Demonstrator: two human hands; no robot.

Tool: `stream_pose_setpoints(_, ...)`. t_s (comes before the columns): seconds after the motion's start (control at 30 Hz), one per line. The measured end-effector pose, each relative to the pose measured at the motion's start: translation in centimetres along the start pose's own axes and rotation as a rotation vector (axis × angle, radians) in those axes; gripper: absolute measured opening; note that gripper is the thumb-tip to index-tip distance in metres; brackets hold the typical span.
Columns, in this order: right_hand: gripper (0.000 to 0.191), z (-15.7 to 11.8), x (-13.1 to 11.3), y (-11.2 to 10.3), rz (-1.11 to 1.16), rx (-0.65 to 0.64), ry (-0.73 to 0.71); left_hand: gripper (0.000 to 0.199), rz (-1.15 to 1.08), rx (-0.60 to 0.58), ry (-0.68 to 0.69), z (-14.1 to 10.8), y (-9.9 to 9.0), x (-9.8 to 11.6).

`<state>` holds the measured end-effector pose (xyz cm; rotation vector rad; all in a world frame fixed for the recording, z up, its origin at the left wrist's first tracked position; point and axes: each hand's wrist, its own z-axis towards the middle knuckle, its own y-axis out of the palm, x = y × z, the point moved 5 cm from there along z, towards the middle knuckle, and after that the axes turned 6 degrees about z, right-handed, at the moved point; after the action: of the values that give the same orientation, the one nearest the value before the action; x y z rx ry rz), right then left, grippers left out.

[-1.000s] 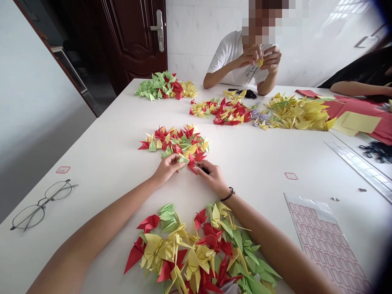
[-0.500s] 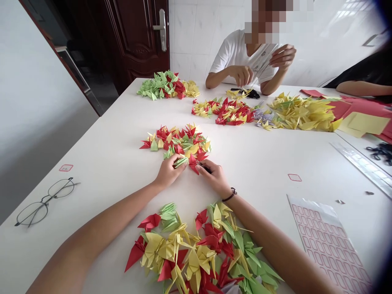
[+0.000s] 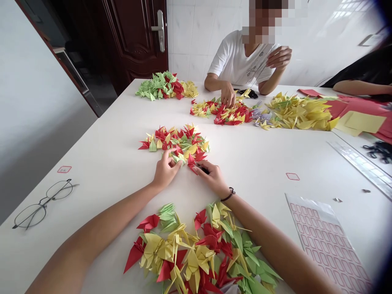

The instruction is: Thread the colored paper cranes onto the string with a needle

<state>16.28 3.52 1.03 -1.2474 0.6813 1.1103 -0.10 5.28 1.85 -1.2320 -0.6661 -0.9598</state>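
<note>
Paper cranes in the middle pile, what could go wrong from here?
The right hand is tight against a red paper crane, so its thin folds could crease. The left hand is at the edge of the middle pile of paper cranes, and a slip might scatter them. The right forearm lies beside the near pile of cranes and could brush it.
</note>
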Motion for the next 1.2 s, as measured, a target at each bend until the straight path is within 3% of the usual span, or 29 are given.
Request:
stream_pose_setpoints(0.3,0.030,0.0,-0.2,-0.1,-0.014,-0.008,0.001,0.065,-0.056,0.035,-0.004,-0.2,-0.2,0.2)
stream_pose_setpoints(0.47,0.031,0.0,-0.3,0.0,-0.015,-0.010,-0.010,0.061,-0.114,-0.001,0.018,-0.3,0.0,0.3)
stream_pose_setpoints(0.53,0.031,-0.1,-0.3,0.0,-0.015,-0.004,-0.011,0.049,-0.116,-0.027,0.052,-0.5,0.1,0.4)
stream_pose_setpoints(0.63,0.030,-0.1,-0.3,-0.1,-0.017,-0.003,-0.011,0.023,-0.063,-0.125,0.082,-1.0,0.2,0.4)
stream_pose_setpoints(0.77,0.029,-0.1,-0.5,-0.1,-0.020,-0.013,-0.014,0.023,-0.095,-0.355,-0.049,-2.3,0.2,-0.4)
stream_pose_setpoints(0.9,0.028,-0.1,-0.5,-0.1,-0.025,-0.019,-0.004,0.029,-0.200,-0.408,-0.162,-4.3,-1.9,-1.0)
stream_pose_setpoints(1.03,0.030,-0.1,-0.4,-0.1,-0.033,-0.020,-0.008,0.042,-0.160,-0.434,-0.208,-7.0,-4.8,-1.8)
stream_pose_setpoints(1.2,0.030,0.0,-0.4,-0.1,-0.052,-0.018,-0.014,0.075,-0.160,-0.388,-0.122,-11.4,-7.4,-2.2)
